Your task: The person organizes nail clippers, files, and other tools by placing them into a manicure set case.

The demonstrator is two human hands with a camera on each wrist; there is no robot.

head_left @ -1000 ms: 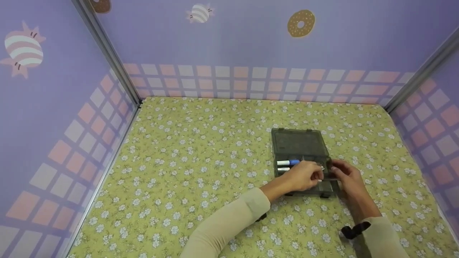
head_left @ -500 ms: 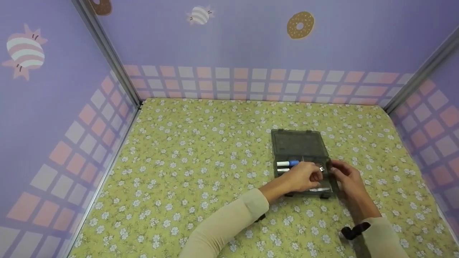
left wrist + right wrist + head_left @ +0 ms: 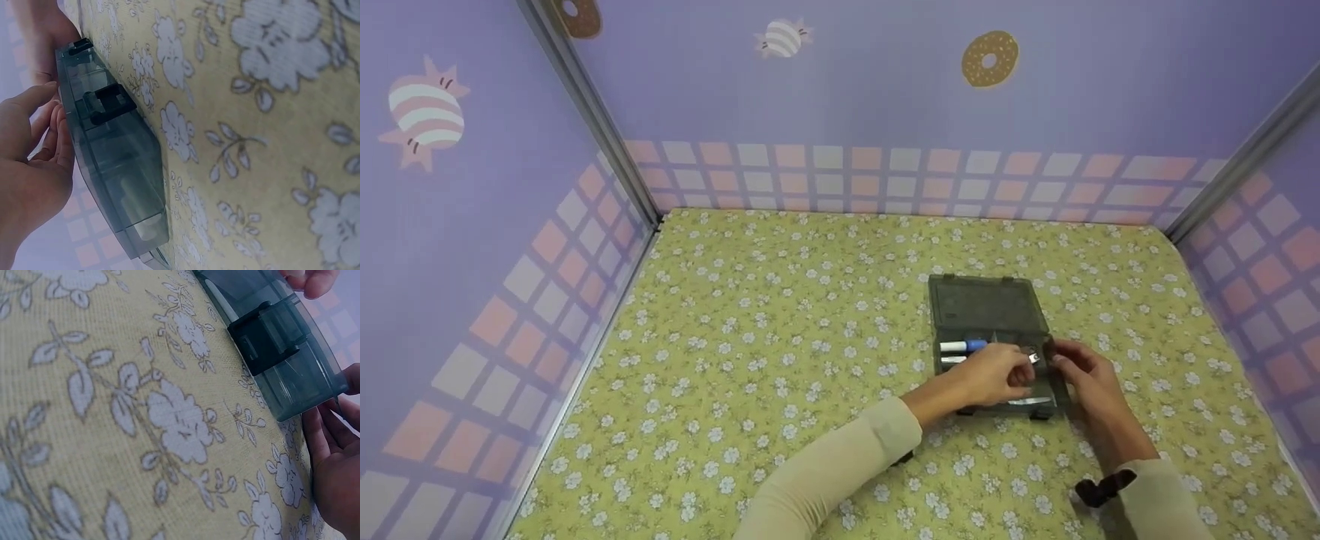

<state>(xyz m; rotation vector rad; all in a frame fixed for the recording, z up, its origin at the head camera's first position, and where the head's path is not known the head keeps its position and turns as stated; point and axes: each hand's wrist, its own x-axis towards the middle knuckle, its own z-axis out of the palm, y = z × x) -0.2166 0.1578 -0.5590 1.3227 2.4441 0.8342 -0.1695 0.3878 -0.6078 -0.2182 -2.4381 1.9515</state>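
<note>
A dark translucent compartment box (image 3: 988,306) lies on the cloth with its lid folded back. Inside, a white marker with a blue cap (image 3: 964,346) is partly visible, and a small silver metal piece (image 3: 1033,358) sits towards the right. A thin pale strip (image 3: 1027,402) lies in the front compartment. My left hand (image 3: 996,375) hovers over the box, fingers loosely curled with nothing visible between them; it hides much of the contents. At the box's right edge, my right hand (image 3: 1087,375) grips the side wall, thumb at the rim and fingers outside (image 3: 332,433).
A yellow floral cloth (image 3: 780,322) covers the table. Purple panels with printed sweets (image 3: 825,90) stand at the back and both sides, joined by metal posts (image 3: 592,112). Black straps (image 3: 1102,489) sit at the wrists.
A second ago a thin strip was between both hands; now it lies in the front compartment. The left hand has let it go, and the right hand stays at the box edge.
</note>
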